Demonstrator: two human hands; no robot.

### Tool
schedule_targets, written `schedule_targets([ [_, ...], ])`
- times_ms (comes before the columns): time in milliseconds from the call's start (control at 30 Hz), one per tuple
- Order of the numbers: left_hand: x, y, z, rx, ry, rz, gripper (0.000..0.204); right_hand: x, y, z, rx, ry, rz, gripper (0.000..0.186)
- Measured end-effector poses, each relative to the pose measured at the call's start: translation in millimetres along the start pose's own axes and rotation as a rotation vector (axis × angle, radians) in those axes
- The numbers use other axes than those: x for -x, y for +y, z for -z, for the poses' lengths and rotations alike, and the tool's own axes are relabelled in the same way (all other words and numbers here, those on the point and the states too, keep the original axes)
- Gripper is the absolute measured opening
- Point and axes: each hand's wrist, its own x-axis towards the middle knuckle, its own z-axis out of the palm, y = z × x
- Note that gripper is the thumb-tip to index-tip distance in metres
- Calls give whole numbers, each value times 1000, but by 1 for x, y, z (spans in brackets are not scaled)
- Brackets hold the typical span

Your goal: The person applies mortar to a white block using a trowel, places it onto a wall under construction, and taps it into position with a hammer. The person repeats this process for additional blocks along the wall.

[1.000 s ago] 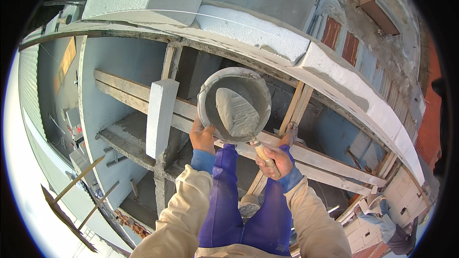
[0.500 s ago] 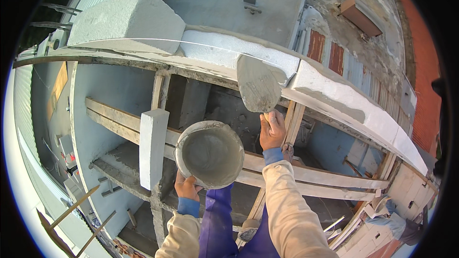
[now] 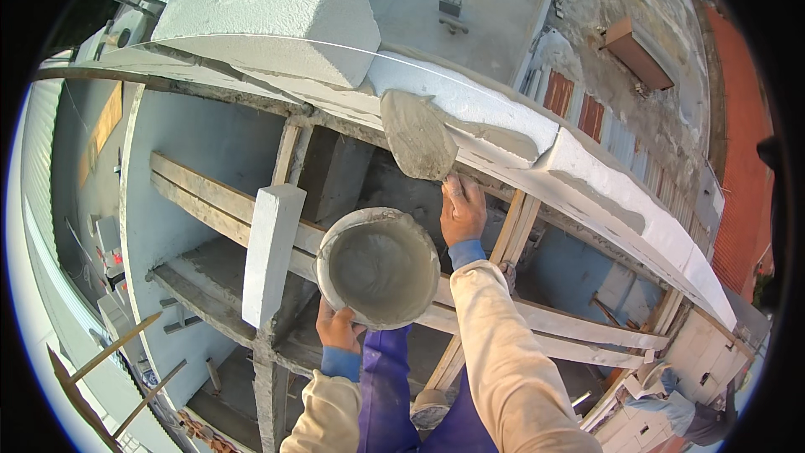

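My left hand (image 3: 338,329) grips the lower left rim of a round bucket (image 3: 325,273), whose inside is coated with wet grey mortar (image 3: 377,264). In my right hand (image 3: 464,208) is a trowel (image 3: 418,134), its broad blade smeared with mortar. The blade lies against the near side of a white block wall (image 3: 470,101), just right of a large white block (image 3: 268,21) standing on it. Grey mortar (image 3: 495,136) is spread in patches along the wall. My fingers cover the trowel's handle.
Wooden planks (image 3: 201,193) cross below me over a deep drop into rooms. A white block (image 3: 273,252) stands upright left of the bucket. A taut string (image 3: 453,80) runs along the wall. Another person (image 3: 679,407) is at the lower right.
My right hand and the trowel have moved left along the wall toward the large block. The view has shifted, and the bucket stays in my left hand.
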Motion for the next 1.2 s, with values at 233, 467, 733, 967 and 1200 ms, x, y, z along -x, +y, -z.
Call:
schedule_targets([
  [233,-5,16,-18,-47,57,-114,67,76,-52,146,-95,-542,-15,44],
  [467,-7,25,-48,-396,-48,-470,58,69,-86,178,254,-1167,-79,48],
  [733,-11,39,-62,-399,-142,-423,63,44,-59,220,-1108,-1392,-1434,38],
  [967,4,32,-46,-31,-43,-127,63,48,-53,222,-1526,-945,-1170,54],
  [1200,18,13,-9,3,106,-37,69,-2,-17,94,-275,-51,-122,42],
])
